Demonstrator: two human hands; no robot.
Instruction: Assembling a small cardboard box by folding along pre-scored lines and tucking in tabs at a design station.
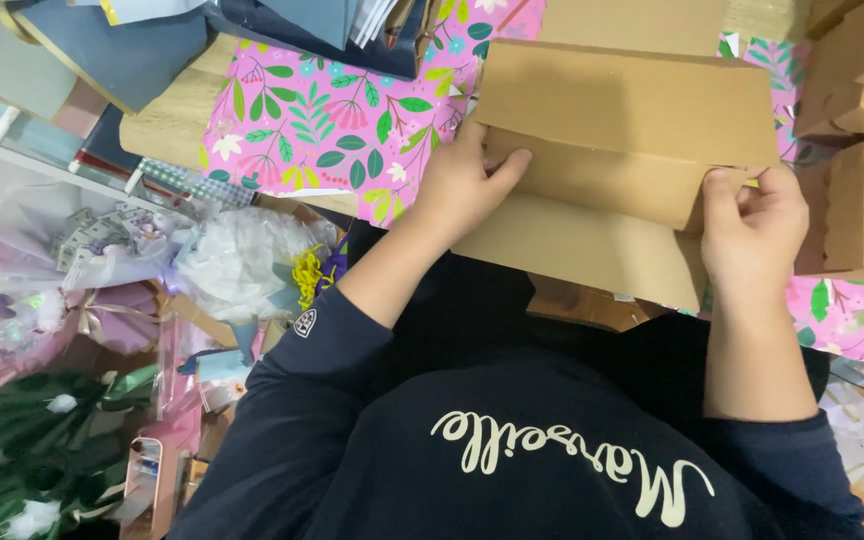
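A person, seen from above, folds a flat brown cardboard blank (622,150) at the near edge of a table covered in pink floral paper (352,120); the step in hand looks like creasing a long flap of the blank along its scored line, about midway through shaping it; the left hand (467,185) lies on the blank's left end, fingers bent and thumb pressing flat on the flap, not closed around anything; the right hand (752,235) pinches the flap's right end between thumb and curled fingers; the blank spans the gap between both hands, its lower panel hanging over the table edge toward the person's dark sweatshirt (512,450); the next move probably calls for even pressure along the fold so the crease runs straight; more brown boxes (862,200) stand just beside the right hand; wrapped bouquets (102,270) lie well apart at the left.
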